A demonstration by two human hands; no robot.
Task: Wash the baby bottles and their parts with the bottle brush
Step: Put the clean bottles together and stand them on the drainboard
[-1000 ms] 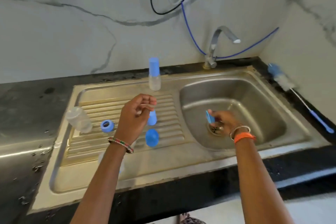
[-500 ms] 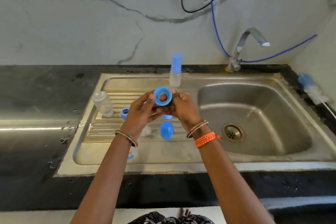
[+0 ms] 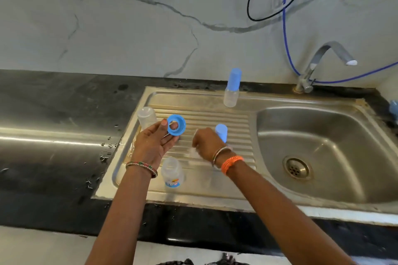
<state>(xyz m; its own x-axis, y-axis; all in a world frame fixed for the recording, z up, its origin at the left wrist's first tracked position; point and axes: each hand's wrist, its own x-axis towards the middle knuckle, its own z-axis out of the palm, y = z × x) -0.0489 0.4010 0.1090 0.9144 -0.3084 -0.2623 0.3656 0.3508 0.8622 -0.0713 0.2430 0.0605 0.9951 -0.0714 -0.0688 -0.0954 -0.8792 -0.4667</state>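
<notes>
The left hand holds a blue screw ring up over the ridged drainboard of the steel sink; the thumb is pressed on the ring's left edge and the fingers curl under it, so the hand is clamped on the ring; the hole of the ring faces up. Just behind the left hand, a clear bottle with no top lies tilted at the drainboard's left edge. Just to the near side of the left wrist, another clear bottle with a small picture label stands open on the flat part of the drainboard. The right hand is beside the left hand, apart from it, low over the ridges; its fingers are curled down and something clear and blurry is at its fingertips; I cannot tell if it is gripping that thing or not. Just past the right hand's knuckles stands a blue cap. Farther back from both hands, a small bottle with a blue cap stands upright at the back edge of the sink. Off to the right of the right hand is the deep sink bowl with its drain, and the tap stands behind it.
</notes>
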